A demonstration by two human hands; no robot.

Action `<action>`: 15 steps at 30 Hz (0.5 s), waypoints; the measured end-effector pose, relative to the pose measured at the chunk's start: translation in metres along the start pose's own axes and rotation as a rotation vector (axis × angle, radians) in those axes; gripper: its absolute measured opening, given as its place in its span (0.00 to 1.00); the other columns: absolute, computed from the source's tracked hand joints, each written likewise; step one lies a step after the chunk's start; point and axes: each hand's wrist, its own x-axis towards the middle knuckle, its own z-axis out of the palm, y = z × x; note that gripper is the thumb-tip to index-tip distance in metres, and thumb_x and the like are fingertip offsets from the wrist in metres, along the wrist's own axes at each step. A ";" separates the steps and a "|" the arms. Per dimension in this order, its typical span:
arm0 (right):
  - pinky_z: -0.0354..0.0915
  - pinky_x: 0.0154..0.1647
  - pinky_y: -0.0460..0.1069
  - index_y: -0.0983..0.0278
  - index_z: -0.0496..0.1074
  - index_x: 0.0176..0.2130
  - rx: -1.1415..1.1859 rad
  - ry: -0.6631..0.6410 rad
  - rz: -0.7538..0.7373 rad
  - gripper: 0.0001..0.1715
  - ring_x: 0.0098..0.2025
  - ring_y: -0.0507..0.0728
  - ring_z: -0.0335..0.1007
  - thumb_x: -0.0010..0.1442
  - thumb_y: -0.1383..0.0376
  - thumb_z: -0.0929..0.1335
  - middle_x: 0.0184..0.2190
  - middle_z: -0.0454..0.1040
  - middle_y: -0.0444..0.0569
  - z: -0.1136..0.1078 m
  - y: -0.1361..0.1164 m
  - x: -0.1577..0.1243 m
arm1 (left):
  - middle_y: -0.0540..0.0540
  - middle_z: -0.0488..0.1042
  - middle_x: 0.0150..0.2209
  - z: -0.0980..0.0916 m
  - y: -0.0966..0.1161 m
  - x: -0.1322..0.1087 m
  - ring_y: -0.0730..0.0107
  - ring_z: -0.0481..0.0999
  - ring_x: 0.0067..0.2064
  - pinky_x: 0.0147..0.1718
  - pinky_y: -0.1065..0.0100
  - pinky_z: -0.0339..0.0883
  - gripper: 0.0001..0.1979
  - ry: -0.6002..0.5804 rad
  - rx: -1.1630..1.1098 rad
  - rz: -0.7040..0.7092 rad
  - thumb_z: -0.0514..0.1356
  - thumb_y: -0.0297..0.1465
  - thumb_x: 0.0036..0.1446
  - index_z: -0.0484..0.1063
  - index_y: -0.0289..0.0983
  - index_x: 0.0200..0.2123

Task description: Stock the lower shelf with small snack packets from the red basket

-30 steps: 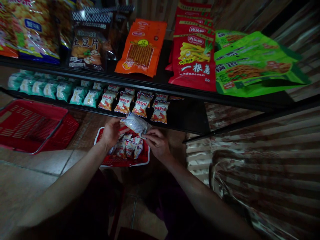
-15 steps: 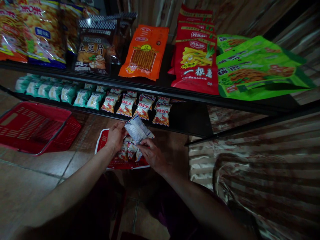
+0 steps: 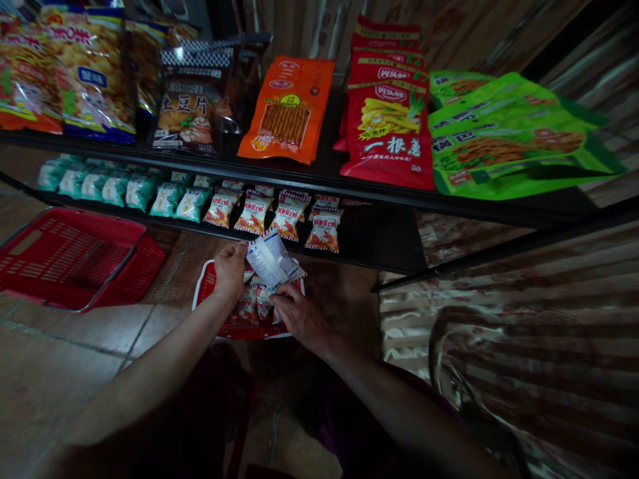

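A small snack bag, its printed white-and-blue back turned up, is held tilted between my two hands. The fingers of my left hand are closed on its left edge. My right hand pinches its lower corner. Below it, a red shopping basket with a white rim holds several snack bags with red lettering and striped edges. Similar bags stand in a row on the lower shelf, just beyond my hands.
A second red basket stands on the tiled floor at left. Green-and-white packets line the lower shelf. Orange, red and green bags lie on the upper shelf. A pleated curtain hangs at right.
The bag in my hands has tilted slightly and its back shows more clearly. My right hand has shifted a little left and down. The whole view has moved slightly.
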 end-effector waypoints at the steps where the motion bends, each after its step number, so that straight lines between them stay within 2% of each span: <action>1: 0.69 0.39 0.47 0.62 0.74 0.42 0.019 0.023 -0.004 0.13 0.40 0.55 0.71 0.63 0.70 0.61 0.41 0.70 0.52 0.000 0.000 0.000 | 0.56 0.64 0.17 0.000 0.001 0.000 0.79 0.62 0.20 0.22 0.72 0.58 0.14 0.001 0.001 0.003 0.65 0.37 0.39 0.62 0.37 0.19; 6: 0.69 0.43 0.51 0.61 0.72 0.46 0.058 0.222 0.077 0.13 0.41 0.56 0.71 0.64 0.64 0.62 0.40 0.72 0.52 -0.011 -0.003 0.004 | 0.56 0.65 0.17 0.001 0.007 0.000 0.79 0.62 0.20 0.23 0.72 0.59 0.12 -0.015 -0.025 -0.030 0.64 0.35 0.39 0.63 0.37 0.18; 9: 0.68 0.45 0.53 0.61 0.71 0.45 0.074 0.404 0.229 0.13 0.40 0.58 0.70 0.61 0.60 0.65 0.38 0.73 0.52 -0.021 0.002 0.010 | 0.56 0.63 0.17 0.001 0.007 -0.002 0.79 0.61 0.20 0.23 0.73 0.59 0.14 -0.077 -0.022 -0.031 0.65 0.35 0.39 0.62 0.37 0.18; 11: 0.66 0.48 0.55 0.61 0.70 0.47 0.129 0.506 0.346 0.18 0.43 0.59 0.70 0.59 0.57 0.66 0.42 0.72 0.53 -0.025 0.009 0.014 | 0.56 0.63 0.16 0.001 0.006 -0.003 0.79 0.61 0.19 0.22 0.72 0.58 0.14 -0.111 -0.009 -0.035 0.65 0.36 0.39 0.62 0.37 0.18; 13: 0.64 0.52 0.57 0.62 0.68 0.50 0.239 0.528 0.450 0.23 0.48 0.60 0.69 0.57 0.54 0.67 0.48 0.71 0.55 -0.026 0.018 0.017 | 0.55 0.64 0.16 0.002 0.005 -0.005 0.79 0.61 0.19 0.21 0.72 0.57 0.14 -0.134 0.009 -0.045 0.66 0.37 0.39 0.63 0.37 0.17; 15: 0.63 0.55 0.58 0.61 0.69 0.49 0.392 0.476 0.573 0.26 0.52 0.61 0.68 0.55 0.51 0.68 0.51 0.71 0.55 -0.024 0.026 0.018 | 0.55 0.65 0.16 0.003 0.006 -0.006 0.79 0.61 0.18 0.20 0.73 0.56 0.14 -0.153 0.021 -0.065 0.66 0.37 0.39 0.64 0.36 0.17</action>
